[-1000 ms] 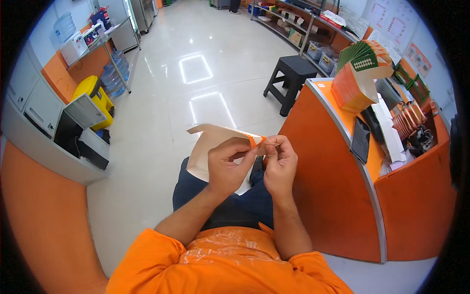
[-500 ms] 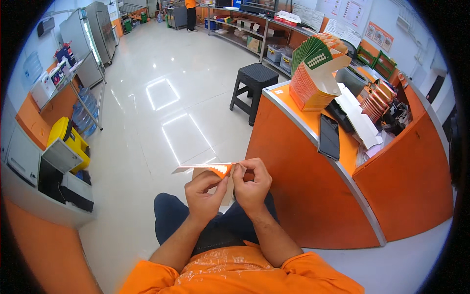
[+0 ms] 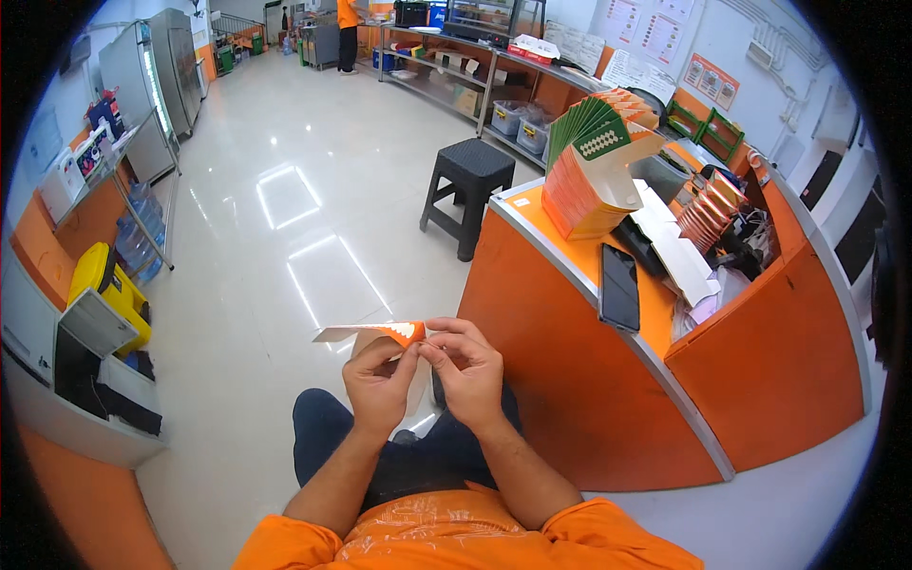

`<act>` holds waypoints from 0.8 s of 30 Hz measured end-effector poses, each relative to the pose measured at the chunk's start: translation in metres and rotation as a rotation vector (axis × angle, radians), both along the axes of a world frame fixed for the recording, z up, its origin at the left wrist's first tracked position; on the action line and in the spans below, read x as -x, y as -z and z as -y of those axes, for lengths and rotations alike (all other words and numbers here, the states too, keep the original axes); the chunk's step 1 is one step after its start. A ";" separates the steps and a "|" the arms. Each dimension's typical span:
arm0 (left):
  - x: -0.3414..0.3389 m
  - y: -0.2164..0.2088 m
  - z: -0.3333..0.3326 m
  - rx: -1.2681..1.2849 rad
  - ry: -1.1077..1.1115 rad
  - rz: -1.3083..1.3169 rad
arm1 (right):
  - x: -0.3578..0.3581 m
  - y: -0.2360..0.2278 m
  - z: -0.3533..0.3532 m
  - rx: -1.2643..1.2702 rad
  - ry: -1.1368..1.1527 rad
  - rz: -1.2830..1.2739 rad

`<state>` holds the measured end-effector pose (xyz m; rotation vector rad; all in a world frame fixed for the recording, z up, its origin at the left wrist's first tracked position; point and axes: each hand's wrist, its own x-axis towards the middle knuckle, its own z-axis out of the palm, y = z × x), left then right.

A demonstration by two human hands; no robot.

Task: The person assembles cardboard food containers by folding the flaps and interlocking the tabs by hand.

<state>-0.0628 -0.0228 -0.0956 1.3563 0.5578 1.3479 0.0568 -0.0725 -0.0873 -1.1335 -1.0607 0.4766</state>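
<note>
In front of my lap I hold a small orange and white cardboard carton (image 3: 401,331), with a pale flap pointing left. My left hand (image 3: 377,388) is closed on its near side, thumb and fingers pinching the card. The fingers of my right hand (image 3: 467,375) are bent around its right end, and both thumbs nearly meet there. Much of the carton is hidden behind my hands. On the counter to my right stands a fanned stack of nested cartons (image 3: 589,195) in orange, green and white.
A black phone (image 3: 619,290) lies along the edge of the orange counter (image 3: 532,217), beside an open bin section with papers and folded card. Beyond it is a black stool (image 3: 467,176). Far off, a person (image 3: 348,33) stands near metal shelving (image 3: 437,84). A yellow bin (image 3: 109,294) is at left.
My view has shifted, so the room's contents sit differently in the picture. The right fingers have moved around the carton's right end, and less of its pale underside shows.
</note>
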 end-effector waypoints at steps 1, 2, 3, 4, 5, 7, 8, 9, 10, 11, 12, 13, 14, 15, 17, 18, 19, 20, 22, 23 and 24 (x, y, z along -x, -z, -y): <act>0.000 0.000 0.000 -0.015 -0.009 0.003 | 0.002 0.000 0.000 -0.004 -0.020 -0.007; 0.002 0.002 0.000 -0.022 -0.025 -0.002 | 0.007 0.004 0.000 -0.001 -0.046 -0.022; 0.004 0.003 -0.001 -0.029 -0.043 -0.007 | 0.008 0.003 0.001 0.031 -0.059 -0.024; 0.005 0.001 -0.004 -0.025 -0.047 -0.022 | 0.005 -0.003 0.002 0.064 -0.073 -0.026; 0.009 0.001 -0.004 -0.016 -0.033 -0.052 | 0.004 -0.006 0.005 0.110 -0.090 -0.036; 0.021 0.003 -0.005 0.004 -0.010 -0.119 | 0.005 -0.010 0.007 0.103 -0.125 -0.019; 0.025 0.002 -0.004 0.048 0.008 -0.111 | 0.006 -0.011 0.009 0.105 -0.137 -0.013; 0.027 -0.002 -0.003 0.041 0.036 -0.084 | 0.007 -0.011 0.009 0.099 -0.145 0.000; 0.031 -0.008 -0.002 0.033 0.065 -0.056 | 0.010 -0.012 0.011 0.115 -0.163 -0.018; 0.033 -0.010 -0.002 0.020 0.096 -0.021 | 0.011 -0.015 0.013 0.127 -0.179 -0.028; 0.038 -0.007 -0.006 0.003 0.100 -0.070 | 0.013 -0.017 0.013 0.139 -0.193 -0.039; 0.044 -0.004 -0.008 0.009 0.110 -0.091 | 0.014 -0.018 0.014 0.152 -0.233 -0.065; 0.047 -0.002 -0.011 0.014 0.124 -0.107 | 0.013 -0.020 0.013 0.165 -0.269 -0.085; 0.050 0.000 -0.013 0.018 0.138 -0.122 | 0.013 -0.020 0.013 0.177 -0.304 -0.105; 0.055 0.002 -0.015 0.038 0.152 -0.131 | 0.013 -0.017 0.010 0.163 -0.330 -0.097; 0.055 0.002 -0.016 0.045 0.159 -0.135 | 0.013 -0.017 0.008 0.152 -0.343 -0.092; 0.056 0.001 -0.016 0.069 0.162 -0.128 | 0.012 -0.017 0.008 0.168 -0.350 -0.088; 0.057 -0.002 -0.015 0.092 0.164 -0.125 | 0.011 -0.018 0.008 0.183 -0.356 -0.086; 0.057 -0.004 -0.017 0.122 0.166 -0.112 | 0.011 -0.018 0.007 0.191 -0.372 -0.091; 0.058 -0.003 -0.017 0.131 0.167 -0.102 | 0.011 -0.017 0.006 0.187 -0.379 -0.098; 0.058 -0.003 -0.018 0.141 0.168 -0.093 | 0.011 -0.017 0.006 0.183 -0.387 -0.105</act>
